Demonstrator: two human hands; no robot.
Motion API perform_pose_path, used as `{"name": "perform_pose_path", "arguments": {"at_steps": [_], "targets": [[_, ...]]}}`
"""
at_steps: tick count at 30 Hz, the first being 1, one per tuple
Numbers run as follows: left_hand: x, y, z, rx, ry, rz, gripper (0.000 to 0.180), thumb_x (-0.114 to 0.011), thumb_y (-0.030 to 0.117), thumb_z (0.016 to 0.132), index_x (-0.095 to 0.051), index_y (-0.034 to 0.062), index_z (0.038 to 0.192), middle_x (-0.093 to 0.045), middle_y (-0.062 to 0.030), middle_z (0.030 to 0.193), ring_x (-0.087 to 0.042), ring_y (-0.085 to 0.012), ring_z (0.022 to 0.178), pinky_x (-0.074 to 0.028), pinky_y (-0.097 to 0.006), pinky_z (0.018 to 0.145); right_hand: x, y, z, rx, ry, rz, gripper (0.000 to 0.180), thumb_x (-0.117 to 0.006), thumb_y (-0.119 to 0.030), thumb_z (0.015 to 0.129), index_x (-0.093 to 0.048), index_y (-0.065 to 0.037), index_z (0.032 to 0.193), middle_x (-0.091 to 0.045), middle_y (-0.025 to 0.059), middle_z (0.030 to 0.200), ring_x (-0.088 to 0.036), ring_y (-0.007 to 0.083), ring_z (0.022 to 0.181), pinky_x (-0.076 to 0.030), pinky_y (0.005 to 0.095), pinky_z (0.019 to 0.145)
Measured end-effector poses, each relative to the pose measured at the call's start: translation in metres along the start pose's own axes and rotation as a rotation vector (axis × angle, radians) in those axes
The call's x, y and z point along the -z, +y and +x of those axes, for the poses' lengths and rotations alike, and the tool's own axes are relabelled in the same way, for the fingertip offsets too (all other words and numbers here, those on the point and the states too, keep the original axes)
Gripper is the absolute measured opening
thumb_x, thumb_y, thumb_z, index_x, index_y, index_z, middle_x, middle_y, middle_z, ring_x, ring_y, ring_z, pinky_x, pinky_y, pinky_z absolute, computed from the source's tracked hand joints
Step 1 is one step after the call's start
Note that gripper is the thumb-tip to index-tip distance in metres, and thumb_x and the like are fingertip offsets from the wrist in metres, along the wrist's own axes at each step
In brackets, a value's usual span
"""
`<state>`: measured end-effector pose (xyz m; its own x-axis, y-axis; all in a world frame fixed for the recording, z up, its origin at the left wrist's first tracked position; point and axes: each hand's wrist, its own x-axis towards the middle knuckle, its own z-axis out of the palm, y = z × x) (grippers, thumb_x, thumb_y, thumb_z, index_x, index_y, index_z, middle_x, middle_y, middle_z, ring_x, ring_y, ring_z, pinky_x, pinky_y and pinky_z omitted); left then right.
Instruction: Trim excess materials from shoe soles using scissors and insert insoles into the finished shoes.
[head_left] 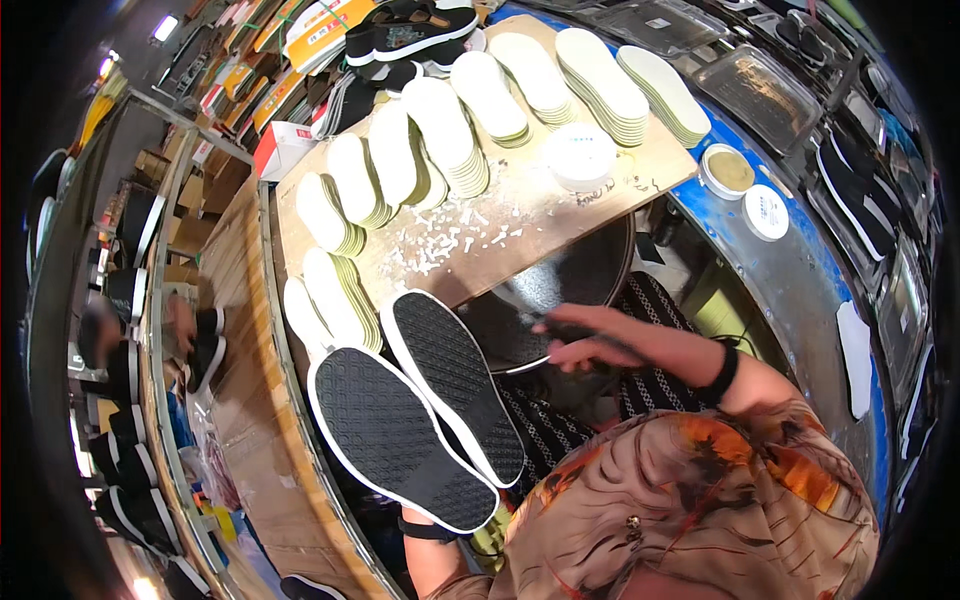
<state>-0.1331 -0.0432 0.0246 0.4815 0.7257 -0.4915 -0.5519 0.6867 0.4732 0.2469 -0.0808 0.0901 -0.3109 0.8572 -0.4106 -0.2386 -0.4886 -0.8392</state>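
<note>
— What are the right fingers (552, 325) doing?

— They are curled round a thin tool, too blurred to name, and the right hand (580, 340) presses it against a black shoe (545, 300) lying over the lap, just under the board's (560, 215) near edge.

— And the left hand?

— Hidden. Two shoes (430, 410) are held soles up in front of it, so I cannot tell how its fingers sit; only the left wrist (425, 530) with a dark band shows below them.

— Where do those two shoes sit?

— Side by side, touching, black treads with white rims, left of the right hand and near the board's lower left corner.

— What lies beyond?

— On the board, leaning stacks of white insoles (440, 140), white scraps (440, 240) and a round white tub (582, 155). Past its right edge, on a blue bench (800, 290), an open tin (728, 170) and a white lid (765, 212).
</note>
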Motion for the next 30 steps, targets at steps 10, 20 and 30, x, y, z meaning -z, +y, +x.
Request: {"name": "perform_pose_path", "arguments": {"at_steps": [10, 20, 30], "targets": [[0.002, -0.020, -0.014, -0.025, 0.013, -0.011, 0.047, -0.060, 0.024, 0.086, -0.047, 0.0067, 0.128, -0.057, -0.0107, 0.117, -0.057, -0.0248, 0.103, -0.047, -0.036, 0.090, -0.043, -0.004, 0.045, 0.383, 0.404, -0.958, 0.058, -0.067, -0.045, 0.075, -0.051, -0.009, 0.117, -0.061, 0.0176, 0.088, -0.060, 0.0382, 0.082, -0.048, 0.0429, 0.072], [-0.010, -0.028, 0.000, 0.027, 0.011, 0.055, 0.048, -0.059, 0.025, 0.087, -0.046, 0.0064, 0.128, -0.057, -0.0108, 0.118, -0.056, -0.0245, 0.104, -0.047, -0.036, 0.091, -0.026, -0.002, 0.033, 0.248, 0.297, -0.621, 0.069, -0.070, -0.051, 0.069, -0.052, -0.007, 0.119, -0.062, 0.0185, 0.098, -0.060, 0.0335, 0.092, -0.045, 0.0399, 0.079], [-0.022, -0.032, -0.008, 0.048, 0.012, 0.080, 0.048, -0.059, 0.027, 0.087, -0.046, 0.0061, 0.129, -0.056, -0.0109, 0.119, -0.056, -0.0243, 0.105, -0.046, -0.037, 0.091, -0.009, 0.004, 0.041, 0.292, 0.455, -0.776, 0.058, -0.069, -0.049, 0.071, -0.056, -0.008, 0.109, -0.062, 0.0128, 0.075, -0.062, 0.0351, 0.076, -0.047, 0.0414, 0.068]]}}
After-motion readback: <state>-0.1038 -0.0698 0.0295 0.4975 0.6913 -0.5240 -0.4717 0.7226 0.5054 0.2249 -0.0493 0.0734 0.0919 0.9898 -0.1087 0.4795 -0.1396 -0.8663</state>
